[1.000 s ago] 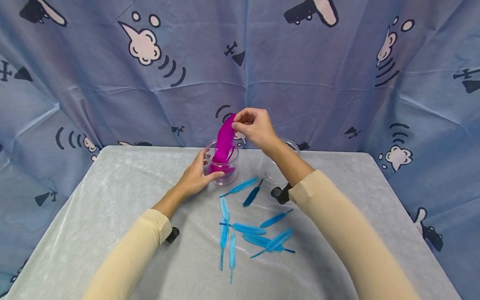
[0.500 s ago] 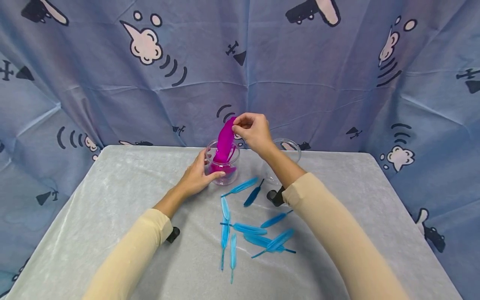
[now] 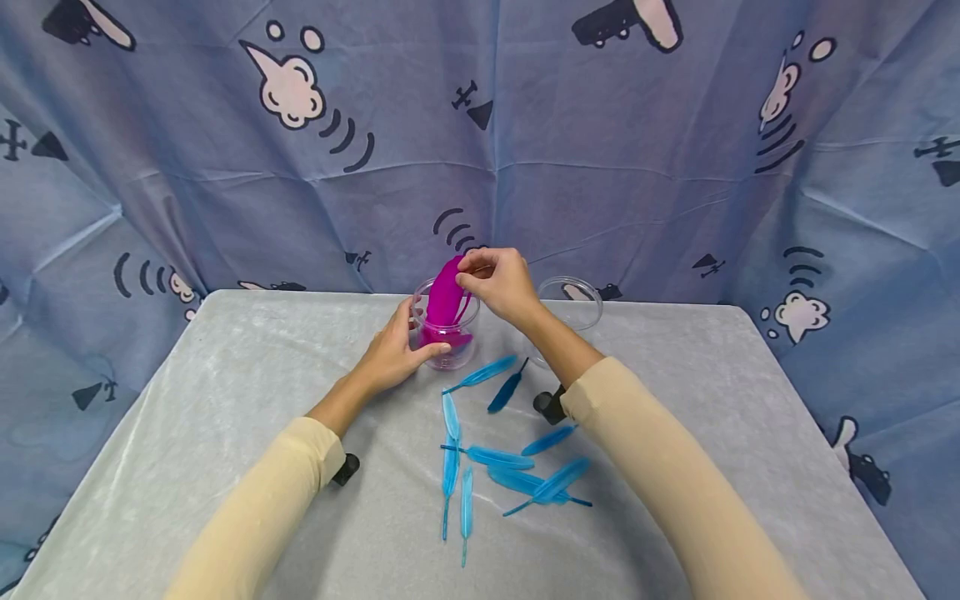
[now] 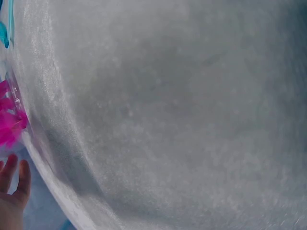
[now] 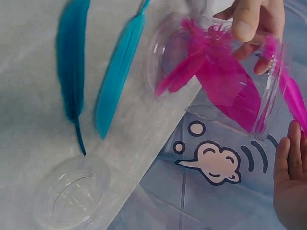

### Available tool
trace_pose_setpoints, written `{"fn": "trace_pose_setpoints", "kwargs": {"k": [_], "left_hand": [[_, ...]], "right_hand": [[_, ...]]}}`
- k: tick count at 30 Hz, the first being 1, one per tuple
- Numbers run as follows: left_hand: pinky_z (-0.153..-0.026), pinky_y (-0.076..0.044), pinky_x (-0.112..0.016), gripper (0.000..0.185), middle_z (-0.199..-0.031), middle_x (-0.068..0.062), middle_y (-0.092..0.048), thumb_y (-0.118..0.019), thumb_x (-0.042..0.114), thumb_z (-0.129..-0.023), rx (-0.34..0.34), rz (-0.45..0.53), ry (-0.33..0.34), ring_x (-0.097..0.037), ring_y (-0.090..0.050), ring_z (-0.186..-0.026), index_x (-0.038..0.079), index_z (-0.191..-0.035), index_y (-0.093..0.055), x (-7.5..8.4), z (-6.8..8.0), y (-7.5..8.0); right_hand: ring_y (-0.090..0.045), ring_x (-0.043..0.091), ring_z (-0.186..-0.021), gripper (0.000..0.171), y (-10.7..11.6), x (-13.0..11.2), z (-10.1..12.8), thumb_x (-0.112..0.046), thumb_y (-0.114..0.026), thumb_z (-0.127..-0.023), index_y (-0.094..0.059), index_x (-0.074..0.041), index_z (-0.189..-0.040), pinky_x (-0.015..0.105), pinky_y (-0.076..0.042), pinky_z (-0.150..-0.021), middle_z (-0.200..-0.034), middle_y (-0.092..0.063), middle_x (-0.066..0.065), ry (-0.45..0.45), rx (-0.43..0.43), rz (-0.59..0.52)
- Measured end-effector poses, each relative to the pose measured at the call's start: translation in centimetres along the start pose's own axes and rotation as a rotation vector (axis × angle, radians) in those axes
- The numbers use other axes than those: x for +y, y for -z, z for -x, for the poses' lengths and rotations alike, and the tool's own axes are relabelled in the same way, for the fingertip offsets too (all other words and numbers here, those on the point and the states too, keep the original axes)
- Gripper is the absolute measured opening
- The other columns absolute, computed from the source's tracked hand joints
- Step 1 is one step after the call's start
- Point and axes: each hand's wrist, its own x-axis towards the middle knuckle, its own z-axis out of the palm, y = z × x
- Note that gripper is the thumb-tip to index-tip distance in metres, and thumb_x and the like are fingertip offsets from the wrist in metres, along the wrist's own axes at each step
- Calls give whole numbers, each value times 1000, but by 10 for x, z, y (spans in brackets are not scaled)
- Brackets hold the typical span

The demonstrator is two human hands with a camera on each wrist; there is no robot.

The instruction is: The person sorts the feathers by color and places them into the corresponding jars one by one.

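Note:
My left hand [image 3: 393, 354] holds a clear jar [image 3: 450, 360] upright near the table's back edge, thumb in front and fingers round the far side. Several magenta feathers [image 5: 230, 91] lie inside it, seen through the wall in the right wrist view. Above the rim, my right hand [image 3: 502, 287] pinches a magenta feather [image 3: 445, 296] by its upper end; the lower end reaches into the jar. In the left wrist view, only a hand [image 4: 12, 196] and some magenta feathers [image 4: 9, 122] show at the left edge.
A second clear jar [image 3: 600, 312] stands to the right, partly behind my right forearm. Several blue feathers [image 3: 498, 457] lie scattered across the pale cloth-covered table [image 3: 225, 400], one of them darker [image 3: 504, 393]. Behind hangs a printed blue curtain [image 3: 420, 125].
My right hand has moved down and slightly left, lowering the magenta feather further into the jar. The left hand and jar have stayed in place.

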Motion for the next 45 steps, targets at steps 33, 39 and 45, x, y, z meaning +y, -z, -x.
{"fn": "trace_pose_setpoints", "kwargs": {"k": [33, 39, 45], "left_hand": [[-107, -39, -57, 99, -152, -15, -38, -72, 52, -86, 4, -3, 8, -34, -44, -135, 15, -157, -14, 1, 0, 0], [-106, -40, -57, 99, -151, -16, -39, -72, 52, -86, 8, -8, 10, -34, -45, -135, 15, -157, -14, 1, 0, -1], [-105, -41, -56, 99, -151, -15, -39, -73, 53, -86, 12, -8, 14, -33, -45, -135, 17, -157, -15, 1, 0, -2]], "right_hand": [[-65, 24, -104, 30, 9, 9, 8, -17, -65, -96, -68, -2, -122, 36, -56, -87, -118, -68, 11, 143, -215, 173], [-64, 27, -109, 33, 19, 13, 10, -18, -65, -96, -67, -2, -124, 43, -54, -92, -126, -65, 14, 148, -194, 156], [-61, 27, -113, 38, 37, 19, 12, -21, -65, -96, -63, -4, -130, 45, -48, -97, -127, -64, 13, 143, -186, 153]]}}
